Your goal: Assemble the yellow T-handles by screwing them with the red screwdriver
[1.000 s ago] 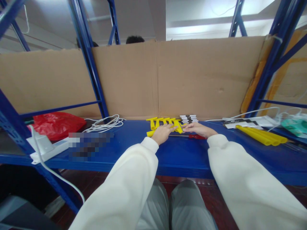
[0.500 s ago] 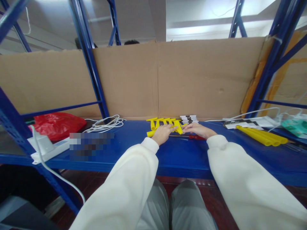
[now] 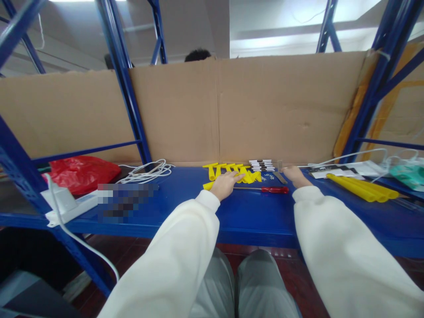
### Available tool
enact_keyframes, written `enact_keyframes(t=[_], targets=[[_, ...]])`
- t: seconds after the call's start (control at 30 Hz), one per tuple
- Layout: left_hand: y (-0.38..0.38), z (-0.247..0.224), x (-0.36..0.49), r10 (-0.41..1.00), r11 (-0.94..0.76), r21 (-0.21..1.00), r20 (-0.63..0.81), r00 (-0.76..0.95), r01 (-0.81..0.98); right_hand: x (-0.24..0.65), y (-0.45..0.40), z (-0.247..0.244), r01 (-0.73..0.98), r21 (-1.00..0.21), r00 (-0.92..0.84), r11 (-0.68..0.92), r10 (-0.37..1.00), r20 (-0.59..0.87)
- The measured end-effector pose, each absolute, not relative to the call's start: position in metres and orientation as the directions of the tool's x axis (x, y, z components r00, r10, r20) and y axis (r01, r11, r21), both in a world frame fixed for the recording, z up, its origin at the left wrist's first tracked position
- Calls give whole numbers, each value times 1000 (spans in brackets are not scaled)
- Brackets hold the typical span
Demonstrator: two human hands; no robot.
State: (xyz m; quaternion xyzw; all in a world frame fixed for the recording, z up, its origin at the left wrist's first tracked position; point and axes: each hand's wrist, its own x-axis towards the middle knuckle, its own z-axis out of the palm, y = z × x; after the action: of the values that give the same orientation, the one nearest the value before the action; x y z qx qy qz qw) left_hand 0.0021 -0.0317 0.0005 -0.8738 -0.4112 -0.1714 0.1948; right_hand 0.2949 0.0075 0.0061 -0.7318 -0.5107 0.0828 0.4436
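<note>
My left hand is closed around a yellow tube-shaped piece, whose end sticks out left of the palm. Past its fingertips, yellow pieces with jagged outlines lie on the blue shelf. Behind it stands a row of yellow T-shaped pieces. My right hand reaches to the back of the shelf, fingers drawn together beside a small clear strip; what they pinch is too small to make out. A flat grey metal tool lies just left of it. In front is a red-handled screwdriver.
A stack of white-and-black pieces sits by the cardboard wall. Long yellow tubes and packets lie at the right. On the left are a white cable, a red bag and a power strip.
My right hand has left the yellow pieces and moved right, toward the back of the shelf, uncovering the screwdriver handle and grey tool. The left hand stays in place.
</note>
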Motion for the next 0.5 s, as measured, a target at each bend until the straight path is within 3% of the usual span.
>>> enact_keyframes(t=[0.13, 0.37, 0.5], targets=[[-31, 0, 2, 640, -599, -186, 472, 606, 779, 296, -3, 9, 683, -609, 600, -404, 786, 151], [-31, 0, 3, 644, -599, -176, 474, 600, 781, 298, -3, 8, 738, -500, 568, -453, 817, 97], [-32, 0, 3, 646, -590, -183, 478, 595, 787, 306, 7, -4, 768, -489, 545, -414, 823, 159]])
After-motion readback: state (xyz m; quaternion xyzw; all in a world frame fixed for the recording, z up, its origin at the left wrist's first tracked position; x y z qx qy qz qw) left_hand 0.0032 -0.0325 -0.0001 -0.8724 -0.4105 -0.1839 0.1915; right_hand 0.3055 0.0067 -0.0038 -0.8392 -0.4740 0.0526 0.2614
